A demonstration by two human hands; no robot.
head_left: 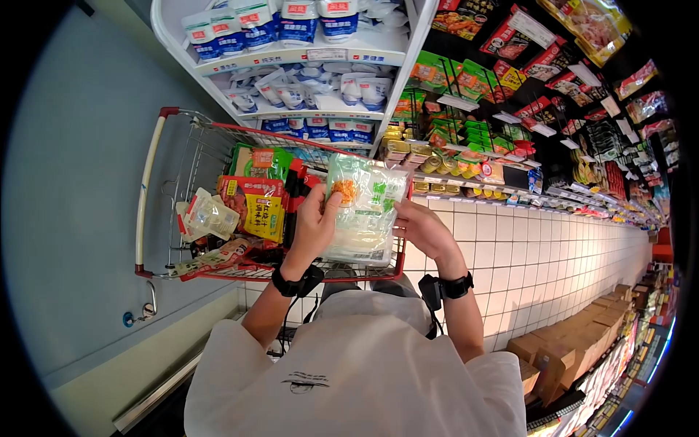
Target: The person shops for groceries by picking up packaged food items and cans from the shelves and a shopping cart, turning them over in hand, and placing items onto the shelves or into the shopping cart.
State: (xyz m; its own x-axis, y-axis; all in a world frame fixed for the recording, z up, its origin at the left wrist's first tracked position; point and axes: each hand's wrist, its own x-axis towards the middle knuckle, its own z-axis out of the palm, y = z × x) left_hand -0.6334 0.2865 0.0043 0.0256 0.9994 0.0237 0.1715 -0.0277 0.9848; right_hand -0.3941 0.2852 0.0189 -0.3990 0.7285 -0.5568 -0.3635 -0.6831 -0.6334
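A clear plastic food packet (368, 218) with green print, an orange food picture and pale contents is held over the shopping cart's front end. My left hand (314, 224) is closed on its left edge, thumb on the front face. At the packet's right edge is my right hand (428, 231), its curled fingers gripping the side. Below and left, the wire shopping cart (148, 189) holds a red and yellow seasoning packet (255, 206), a green packet (261, 162) and a whitish pouch (211, 214). Part of the cart's load is hidden behind my left hand.
White shelves (306, 55) with blue and white pouches (255, 25) stand beyond the cart. Hanging packets (473, 76) and tins (419, 156) line the right. Cardboard boxes (582, 331) sit along the tiled aisle (524, 240). A grey door (73, 182) is left.
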